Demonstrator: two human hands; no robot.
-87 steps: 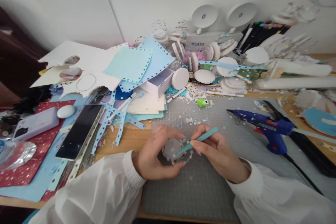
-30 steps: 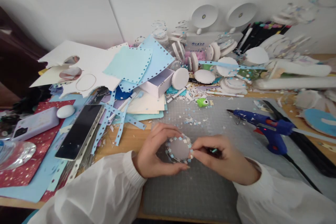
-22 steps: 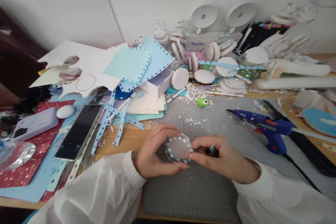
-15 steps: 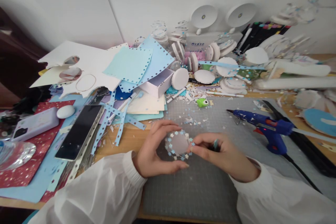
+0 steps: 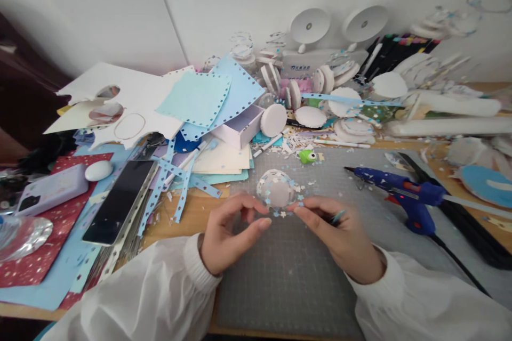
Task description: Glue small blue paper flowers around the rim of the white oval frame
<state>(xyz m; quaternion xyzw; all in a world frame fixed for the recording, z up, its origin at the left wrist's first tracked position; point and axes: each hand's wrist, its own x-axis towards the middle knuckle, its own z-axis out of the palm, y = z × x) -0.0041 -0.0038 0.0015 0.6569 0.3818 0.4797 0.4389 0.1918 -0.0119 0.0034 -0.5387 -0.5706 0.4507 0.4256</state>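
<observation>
A round pale disc lies on the grey cutting mat in front of me. Small blue and white stars ring it and hang along its near edge. My left hand is at the lower left of the disc, its thumb and fingers apart with nothing between them. My right hand pinches the string of stars at the disc's lower right side. A small teal-tipped thing shows among the curled fingers of my right hand; what it is I cannot make out.
A blue glue gun rests at the right, its cord running forward. A green punch stands behind the disc among paper scraps. Left are a black phone and blue punched strips. Paper sheets and white discs crowd the back.
The disc now shows slightly farther back. My left hand has drawn away from around it toward the near side, and my right hand has shifted slightly right, still pinching.
</observation>
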